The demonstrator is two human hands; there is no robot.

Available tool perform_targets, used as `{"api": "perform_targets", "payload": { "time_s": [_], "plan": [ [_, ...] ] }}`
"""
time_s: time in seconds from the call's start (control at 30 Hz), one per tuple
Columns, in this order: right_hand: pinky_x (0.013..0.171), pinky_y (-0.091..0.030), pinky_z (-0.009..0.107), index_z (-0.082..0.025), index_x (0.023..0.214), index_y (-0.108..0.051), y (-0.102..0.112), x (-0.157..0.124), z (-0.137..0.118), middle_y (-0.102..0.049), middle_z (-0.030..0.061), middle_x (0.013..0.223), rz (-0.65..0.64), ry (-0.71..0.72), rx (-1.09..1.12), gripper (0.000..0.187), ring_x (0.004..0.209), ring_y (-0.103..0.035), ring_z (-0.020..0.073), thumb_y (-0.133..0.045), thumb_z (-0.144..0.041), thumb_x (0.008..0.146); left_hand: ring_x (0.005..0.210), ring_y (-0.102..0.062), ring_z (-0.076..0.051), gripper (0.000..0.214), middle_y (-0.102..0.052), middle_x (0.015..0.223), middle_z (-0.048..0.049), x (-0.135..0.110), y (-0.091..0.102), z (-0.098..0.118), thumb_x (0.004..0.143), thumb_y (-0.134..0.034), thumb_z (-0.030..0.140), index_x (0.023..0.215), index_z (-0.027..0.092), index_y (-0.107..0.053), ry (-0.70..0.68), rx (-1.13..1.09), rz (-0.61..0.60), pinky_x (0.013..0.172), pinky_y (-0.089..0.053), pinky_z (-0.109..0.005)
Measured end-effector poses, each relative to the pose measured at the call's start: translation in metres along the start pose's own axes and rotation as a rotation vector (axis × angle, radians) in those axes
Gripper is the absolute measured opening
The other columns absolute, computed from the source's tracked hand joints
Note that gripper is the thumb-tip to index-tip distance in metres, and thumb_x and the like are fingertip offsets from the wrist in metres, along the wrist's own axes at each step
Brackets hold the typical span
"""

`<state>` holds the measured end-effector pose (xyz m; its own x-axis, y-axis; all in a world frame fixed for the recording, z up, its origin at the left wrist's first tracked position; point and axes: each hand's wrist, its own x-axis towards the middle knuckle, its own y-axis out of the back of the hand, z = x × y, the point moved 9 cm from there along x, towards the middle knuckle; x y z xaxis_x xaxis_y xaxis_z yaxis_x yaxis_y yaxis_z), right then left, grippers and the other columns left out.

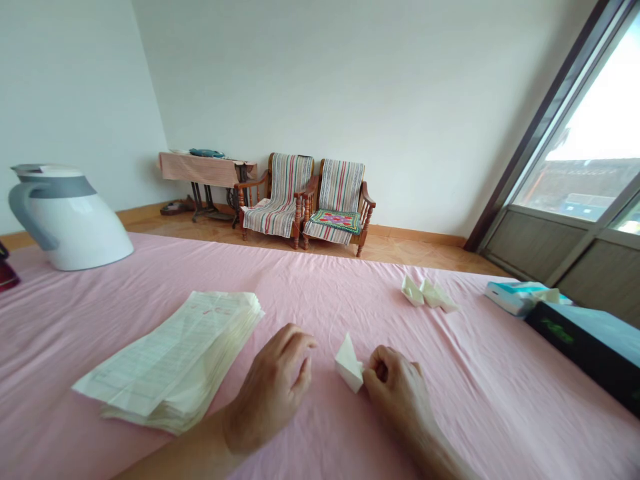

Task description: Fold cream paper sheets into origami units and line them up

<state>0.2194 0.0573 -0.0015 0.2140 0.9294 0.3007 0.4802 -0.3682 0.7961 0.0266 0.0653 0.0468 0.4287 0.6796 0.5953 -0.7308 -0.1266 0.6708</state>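
A small folded paper boat (pixel 349 365) stands on the pink tablecloth between my hands, its pointed peak upward. My right hand (pixel 395 380) is closed at the boat's right end, fingers curled in and pinching it there; the exact grip is partly hidden by the fingers. To the left of the boat, my left hand (pixel 280 380) hovers over the cloth, thumb and fingers apart, with nothing between them. A thick stack of thin printed paper sheets (pixel 175 353) lies just left of that hand. Farther off at the right sit several similar folded paper boats (pixel 427 293), close together.
A white and grey jug (pixel 85 220) stands at the table's left. On the right lie a blue and white tissue pack (pixel 515 297) and a black box (pixel 585 347). Beyond the pink tablecloth (pixel 320 287) are two wooden armchairs (pixel 335 200) and a cloth-covered stand (pixel 200 170).
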Motion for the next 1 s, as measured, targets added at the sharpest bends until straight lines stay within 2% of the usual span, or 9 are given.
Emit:
{"api": "perform_targets", "payload": {
  "time_s": [0.13, 0.23, 0.3, 0.37, 0.47, 0.57, 0.7, 0.83, 1.0],
  "plan": [
    [0.057, -0.027, 0.026, -0.021, 0.058, -0.046, -0.002, 0.002, 0.000, -0.055, -0.0022, 0.057, -0.020, 0.005, -0.004, 0.012, 0.057, -0.052, 0.0159, -0.050, -0.014, 0.067, 0.088, -0.056, -0.021, 0.029, -0.063, 0.093, -0.0085, -0.014, 0.008, 0.057, 0.083, -0.043, 0.000, 0.103, 0.014, -0.059, -0.455, -0.051, -0.094, 0.084, -0.045, -0.036],
    [0.059, -0.028, 0.027, -0.021, 0.058, -0.045, -0.003, 0.002, -0.002, -0.054, -0.0030, 0.057, -0.029, 0.038, 0.009, 0.013, 0.056, -0.052, 0.0155, -0.051, -0.014, 0.066, 0.107, -0.054, -0.025, 0.039, -0.064, 0.112, -0.0117, -0.019, 0.001, 0.074, 0.083, -0.046, -0.001, 0.119, 0.011, -0.055, -0.568, -0.024, -0.227, 0.096, -0.042, -0.040],
    [0.062, -0.030, 0.028, -0.021, 0.059, -0.044, -0.001, 0.001, -0.006, -0.053, -0.0037, 0.058, -0.030, 0.072, 0.019, 0.013, 0.057, -0.051, 0.0149, -0.051, -0.012, 0.066, 0.110, -0.053, -0.024, 0.042, -0.063, 0.116, -0.0103, -0.014, 0.002, 0.070, 0.083, -0.045, -0.002, 0.121, 0.014, -0.053, -0.515, -0.032, -0.195, 0.098, -0.042, -0.041],
    [0.066, -0.030, 0.029, -0.021, 0.062, -0.045, 0.002, -0.002, -0.012, -0.054, -0.0033, 0.062, -0.021, 0.113, 0.023, 0.012, 0.061, -0.051, 0.0156, -0.051, -0.012, 0.067, 0.110, -0.052, -0.022, 0.043, -0.060, 0.114, -0.0096, -0.007, 0.008, 0.055, 0.084, -0.045, -0.003, 0.121, 0.017, -0.053, -0.371, -0.052, -0.094, 0.097, -0.044, -0.039],
    [0.069, -0.028, 0.032, -0.022, 0.066, -0.046, 0.013, -0.010, -0.028, -0.054, -0.0020, 0.067, 0.053, 0.231, -0.007, 0.011, 0.067, -0.050, 0.0180, -0.050, -0.013, 0.072, 0.118, -0.046, -0.025, 0.051, -0.049, 0.123, -0.0112, -0.006, 0.001, 0.034, 0.080, -0.056, 0.002, 0.127, 0.020, -0.049, -0.215, -0.040, -0.127, 0.099, -0.045, -0.039],
    [0.067, -0.026, 0.032, -0.022, 0.069, -0.047, 0.025, -0.020, -0.042, -0.053, -0.0015, 0.067, 0.144, 0.341, -0.039, 0.012, 0.067, -0.049, 0.0189, -0.049, -0.012, 0.075, 0.120, -0.044, -0.026, 0.052, -0.042, 0.130, -0.0109, -0.010, -0.007, 0.031, 0.077, -0.064, 0.003, 0.124, 0.022, -0.051, -0.212, -0.026, -0.214, 0.100, -0.045, -0.040],
    [0.067, -0.026, 0.031, -0.022, 0.070, -0.046, 0.028, -0.024, -0.046, -0.052, -0.0017, 0.068, 0.156, 0.393, -0.033, 0.013, 0.067, -0.048, 0.0189, -0.050, -0.010, 0.076, 0.113, -0.049, -0.024, 0.028, -0.047, 0.125, -0.0090, -0.009, -0.012, 0.033, 0.080, -0.062, 0.000, 0.101, 0.019, -0.056, -0.214, -0.010, -0.233, 0.097, -0.046, -0.039],
    [0.067, -0.026, 0.031, -0.022, 0.072, -0.046, 0.029, -0.026, -0.043, -0.053, -0.0018, 0.069, 0.135, 0.413, -0.033, 0.013, 0.067, -0.048, 0.0187, -0.050, -0.010, 0.074, 0.095, -0.056, -0.020, 0.019, -0.058, 0.107, -0.0053, -0.007, -0.014, 0.030, 0.086, -0.055, 0.000, 0.082, 0.018, -0.052, -0.212, -0.016, -0.223, 0.084, -0.049, -0.034],
    [0.065, -0.026, 0.031, -0.022, 0.069, -0.046, 0.030, -0.023, -0.034, -0.053, -0.0011, 0.067, 0.140, 0.335, -0.032, 0.011, 0.066, -0.048, 0.0186, -0.048, -0.011, 0.072, 0.087, -0.057, -0.018, 0.021, -0.061, 0.094, -0.0031, -0.005, -0.017, 0.017, 0.084, -0.054, -0.002, 0.076, 0.017, -0.050, -0.101, -0.095, -0.255, 0.078, -0.046, -0.030]
  ]
}}
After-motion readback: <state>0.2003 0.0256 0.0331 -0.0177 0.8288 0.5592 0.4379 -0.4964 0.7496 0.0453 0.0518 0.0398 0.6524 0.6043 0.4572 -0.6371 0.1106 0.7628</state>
